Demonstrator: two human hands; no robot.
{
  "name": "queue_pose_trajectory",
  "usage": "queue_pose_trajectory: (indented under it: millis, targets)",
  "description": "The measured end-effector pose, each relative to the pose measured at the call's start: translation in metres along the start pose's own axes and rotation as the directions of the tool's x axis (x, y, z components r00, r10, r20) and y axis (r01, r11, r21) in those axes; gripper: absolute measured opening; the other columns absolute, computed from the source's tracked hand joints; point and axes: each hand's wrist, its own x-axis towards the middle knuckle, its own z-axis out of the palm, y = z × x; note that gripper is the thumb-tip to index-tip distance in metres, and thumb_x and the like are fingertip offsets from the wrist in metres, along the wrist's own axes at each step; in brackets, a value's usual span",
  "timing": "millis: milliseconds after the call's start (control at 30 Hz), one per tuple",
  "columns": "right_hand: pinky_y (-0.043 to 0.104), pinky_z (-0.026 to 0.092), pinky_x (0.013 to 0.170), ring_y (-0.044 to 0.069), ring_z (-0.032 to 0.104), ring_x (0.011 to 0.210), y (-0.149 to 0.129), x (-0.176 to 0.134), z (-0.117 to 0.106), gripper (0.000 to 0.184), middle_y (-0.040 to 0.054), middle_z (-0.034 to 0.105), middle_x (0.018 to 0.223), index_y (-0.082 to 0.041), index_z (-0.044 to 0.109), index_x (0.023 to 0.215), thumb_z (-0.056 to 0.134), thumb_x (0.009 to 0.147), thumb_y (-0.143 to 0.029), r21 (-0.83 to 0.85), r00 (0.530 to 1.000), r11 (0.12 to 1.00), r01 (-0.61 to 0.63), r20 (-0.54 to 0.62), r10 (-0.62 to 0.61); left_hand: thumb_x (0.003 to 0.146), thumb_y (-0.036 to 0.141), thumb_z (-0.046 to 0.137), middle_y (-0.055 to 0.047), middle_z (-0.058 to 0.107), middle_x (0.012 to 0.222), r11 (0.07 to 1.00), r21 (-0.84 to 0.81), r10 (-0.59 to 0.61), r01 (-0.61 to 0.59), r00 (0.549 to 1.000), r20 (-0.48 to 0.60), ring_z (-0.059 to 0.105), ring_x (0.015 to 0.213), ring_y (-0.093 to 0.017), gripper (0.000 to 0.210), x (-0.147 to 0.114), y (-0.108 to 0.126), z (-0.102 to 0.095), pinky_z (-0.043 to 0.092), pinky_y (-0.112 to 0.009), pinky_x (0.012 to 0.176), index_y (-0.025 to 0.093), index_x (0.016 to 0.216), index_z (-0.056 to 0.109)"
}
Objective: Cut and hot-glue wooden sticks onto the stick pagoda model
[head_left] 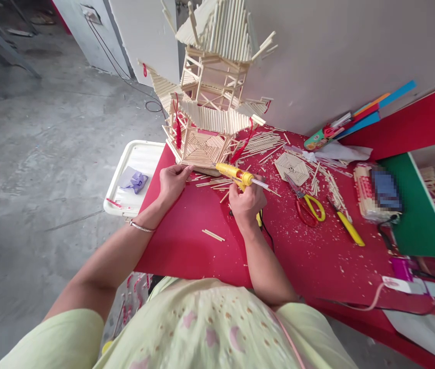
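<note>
Pagoda [221,120] of wooden sticks, far left corner of the desk [186,215].

Left hand [175,180] pinches narrowly on the base's [202,148] front edge, seemingly to steady it; whether a loose stick is caught there too, I cannot tell. The yellow glue gun [235,173], nozzle pointing left likely so its tip reaches that edge, sits wrapped in the right hand [247,202]. Scissors [299,193] lie farther right, perhaps kept within reach.
</note>
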Motion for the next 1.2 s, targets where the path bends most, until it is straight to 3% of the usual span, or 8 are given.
queue_pose_trajectory:
  millis: [533, 700, 1000, 1200]
  targets:
    - [0.029, 0.055, 0.076, 0.023, 0.071, 0.094, -0.0061, -0.0021, -0.0024, 0.025, 0.0166, 0.073, 0.111, -0.013, 0.07, 0.115, 0.062, 0.092, -0.021, 0.003, 0.996, 0.999, 0.044, 0.082, -0.044, 0.084, 0.054, 0.075, -0.001, 0.066, 0.057, 1.0, 0.018, 0.002, -0.002, 1.0, -0.005, 0.049, 0.045, -0.011, 0.04, 0.0006, -0.0031, 0.001, 0.038, -0.023, 0.046, 0.015, 0.078, 0.079]
    - [0.031, 0.055, 0.078, 0.023, 0.07, 0.096, -0.0053, -0.0027, -0.0009, 0.025, 0.0159, 0.072, 0.111, -0.014, 0.07, 0.117, 0.061, 0.094, -0.021, 0.041, 0.993, 0.999, 0.028, 0.114, -0.033, 0.084, 0.056, 0.075, -0.002, 0.066, 0.058, 1.0, 0.024, 0.011, -0.011, 1.0, -0.013, 0.048, 0.044, -0.01, 0.043, -0.0002, -0.0023, 0.0017, 0.038, -0.024, 0.046, 0.015, 0.074, 0.078]
    - [0.03, 0.055, 0.076, 0.023, 0.071, 0.092, -0.0052, -0.0027, -0.0003, 0.025, 0.0144, 0.074, 0.111, -0.014, 0.07, 0.116, 0.062, 0.094, -0.022, 0.034, 0.997, 0.998, 0.053, 0.057, -0.055, 0.084, 0.058, 0.074, -0.002, 0.066, 0.058, 0.999, 0.041, 0.011, -0.011, 1.0, -0.003, 0.047, 0.045, -0.01, 0.045, 0.0007, -0.0034, 0.001, 0.036, -0.023, 0.046, 0.016, 0.069, 0.073]
    - [0.031, 0.056, 0.078, 0.023, 0.07, 0.094, -0.0054, -0.002, -0.0003, 0.027, 0.015, 0.073, 0.111, -0.014, 0.069, 0.12, 0.062, 0.095, -0.022, 0.045, 0.995, 0.999, 0.022, 0.098, -0.027, 0.083, 0.058, 0.075, -0.001, 0.064, 0.055, 1.0, 0.02, 0.006, -0.006, 1.0, -0.011, 0.043, 0.042, -0.009, 0.046, -0.0005, -0.001, 0.002, 0.032, -0.023, 0.043, 0.016, 0.065, 0.07]
